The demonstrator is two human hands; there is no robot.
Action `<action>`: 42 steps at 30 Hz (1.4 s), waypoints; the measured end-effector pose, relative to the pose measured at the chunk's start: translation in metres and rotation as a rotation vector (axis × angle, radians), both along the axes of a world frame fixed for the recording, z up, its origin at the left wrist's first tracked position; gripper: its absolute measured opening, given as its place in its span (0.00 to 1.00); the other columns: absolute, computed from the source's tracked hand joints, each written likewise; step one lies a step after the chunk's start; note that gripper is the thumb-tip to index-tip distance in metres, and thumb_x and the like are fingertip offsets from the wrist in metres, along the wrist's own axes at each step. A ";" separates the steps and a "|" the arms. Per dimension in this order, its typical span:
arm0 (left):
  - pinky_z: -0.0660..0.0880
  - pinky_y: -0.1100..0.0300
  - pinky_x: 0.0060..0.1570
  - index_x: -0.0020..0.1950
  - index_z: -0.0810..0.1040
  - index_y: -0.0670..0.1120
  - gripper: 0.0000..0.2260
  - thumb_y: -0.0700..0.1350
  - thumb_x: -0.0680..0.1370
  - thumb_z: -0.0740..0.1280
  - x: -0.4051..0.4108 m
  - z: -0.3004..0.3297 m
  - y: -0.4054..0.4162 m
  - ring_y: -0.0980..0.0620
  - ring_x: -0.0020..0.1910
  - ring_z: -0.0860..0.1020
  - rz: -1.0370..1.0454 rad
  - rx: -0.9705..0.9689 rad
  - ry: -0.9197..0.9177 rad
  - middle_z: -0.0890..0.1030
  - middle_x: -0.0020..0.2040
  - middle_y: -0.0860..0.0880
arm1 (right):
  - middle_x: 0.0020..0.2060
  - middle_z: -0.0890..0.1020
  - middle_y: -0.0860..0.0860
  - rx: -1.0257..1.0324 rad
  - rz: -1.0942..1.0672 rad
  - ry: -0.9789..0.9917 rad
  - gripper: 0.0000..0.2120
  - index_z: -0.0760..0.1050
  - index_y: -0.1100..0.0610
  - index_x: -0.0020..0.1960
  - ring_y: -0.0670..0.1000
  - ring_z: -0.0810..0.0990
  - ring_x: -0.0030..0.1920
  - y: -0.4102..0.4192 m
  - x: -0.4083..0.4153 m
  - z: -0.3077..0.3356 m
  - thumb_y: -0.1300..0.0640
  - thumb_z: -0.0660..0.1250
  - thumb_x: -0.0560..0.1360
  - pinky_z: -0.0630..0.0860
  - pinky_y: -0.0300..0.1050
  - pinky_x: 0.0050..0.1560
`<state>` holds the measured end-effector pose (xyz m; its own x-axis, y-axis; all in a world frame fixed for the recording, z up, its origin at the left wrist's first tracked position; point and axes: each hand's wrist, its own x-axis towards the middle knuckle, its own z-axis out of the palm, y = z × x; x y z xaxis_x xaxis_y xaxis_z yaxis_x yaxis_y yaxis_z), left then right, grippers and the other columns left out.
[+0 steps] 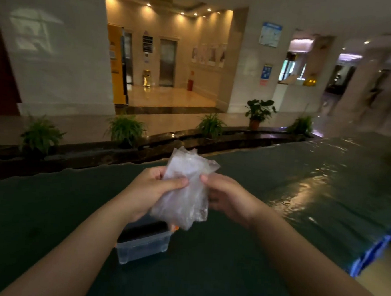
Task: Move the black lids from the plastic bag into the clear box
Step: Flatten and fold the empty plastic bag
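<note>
I hold a crumpled clear plastic bag (186, 188) up in front of me with both hands. My left hand (151, 191) pinches its left side with thumb and fingers. Gripping the bag's right edge is my right hand (223, 197). No black lids show through the bag. Below the bag, the clear box (142, 246) stands on the dark green table (240, 255). Dark contents fill the box's upper part; my left forearm and the bag partly hide it. A small orange bit (175, 227) shows at the box's far right corner.
The green table cover reaches a far edge bordered by a dark stone ledge with several potted plants (211, 125). A blue fold (372, 252) hangs off the table's right edge. A lobby with lift doors lies beyond.
</note>
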<state>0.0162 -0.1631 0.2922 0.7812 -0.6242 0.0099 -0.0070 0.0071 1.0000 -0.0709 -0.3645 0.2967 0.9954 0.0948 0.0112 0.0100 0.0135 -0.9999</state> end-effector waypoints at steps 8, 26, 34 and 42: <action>0.83 0.53 0.45 0.55 0.85 0.52 0.13 0.49 0.71 0.76 -0.038 -0.001 -0.113 0.44 0.54 0.85 -0.129 -0.074 0.019 0.86 0.55 0.44 | 0.53 0.86 0.59 0.003 -0.285 -0.063 0.12 0.82 0.59 0.59 0.59 0.86 0.53 -0.099 -0.070 -0.009 0.54 0.69 0.79 0.84 0.52 0.51; 0.80 0.57 0.38 0.52 0.78 0.53 0.15 0.45 0.71 0.79 -0.199 -0.060 -0.358 0.48 0.39 0.84 -0.030 0.298 -0.196 0.84 0.40 0.46 | 0.42 0.81 0.42 -0.759 -0.705 -0.220 0.17 0.78 0.47 0.55 0.40 0.80 0.42 -0.313 -0.225 -0.053 0.64 0.71 0.71 0.78 0.35 0.45; 0.82 0.59 0.34 0.48 0.82 0.40 0.10 0.44 0.82 0.65 -0.247 -0.095 -0.446 0.51 0.35 0.85 -0.044 0.038 0.472 0.86 0.37 0.45 | 0.55 0.84 0.53 -1.080 -0.723 -0.343 0.17 0.81 0.58 0.61 0.55 0.81 0.54 -0.338 -0.267 -0.108 0.56 0.71 0.74 0.78 0.48 0.55; 0.76 0.62 0.28 0.41 0.79 0.44 0.11 0.46 0.80 0.63 -0.244 -0.169 -0.512 0.50 0.29 0.80 -0.020 0.222 0.401 0.83 0.31 0.46 | 0.52 0.87 0.50 -0.874 -0.867 -0.046 0.14 0.83 0.54 0.60 0.48 0.83 0.48 -0.399 -0.285 -0.174 0.64 0.69 0.77 0.71 0.30 0.50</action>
